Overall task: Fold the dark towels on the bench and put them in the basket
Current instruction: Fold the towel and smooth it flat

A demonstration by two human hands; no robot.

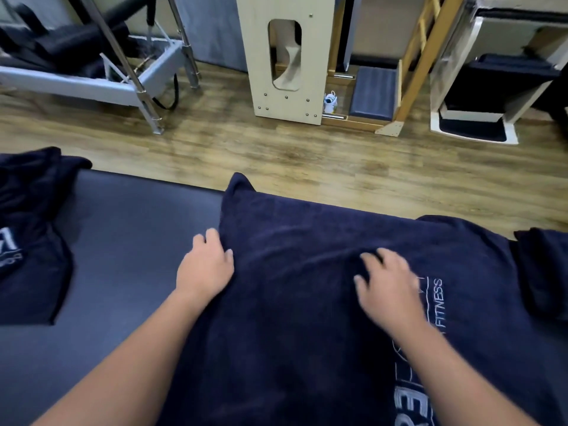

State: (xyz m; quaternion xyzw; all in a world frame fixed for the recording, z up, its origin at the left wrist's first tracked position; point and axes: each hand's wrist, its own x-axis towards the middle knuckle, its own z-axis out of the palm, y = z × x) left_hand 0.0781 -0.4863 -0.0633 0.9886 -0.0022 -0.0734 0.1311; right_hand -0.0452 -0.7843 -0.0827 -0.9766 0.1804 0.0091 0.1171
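- A dark navy towel lies spread on the grey bench, covering its middle and right part; its far left corner pokes up over the bench's far edge; pale lettering ending in "FITNESS" runs along its right side.
- The left hand rests palm down at the towel's left edge; the fingertips lie on the cloth, the heel of the hand over bare bench; the fingers are loosely spread, gripping nothing.
- The right hand lies palm down on the towel near its middle, just left of the lettering; it is motion-blurred; the fingers look spread and lightly bent, pressing the cloth, with a small ridge of fabric just ahead of the fingertips; no pinch shows.
- A second dark towel lies rumpled on the bench's left end, well apart from the hands; part of a pale logo shows on it.
- A third piece of dark cloth sits at the right edge, touching the spread towel.
- Beyond the bench is a wood floor; on it stand a pale wooden unit with a slot cut in its side, a metal-framed exercise machine to the left, and a wooden ladder frame to the right.
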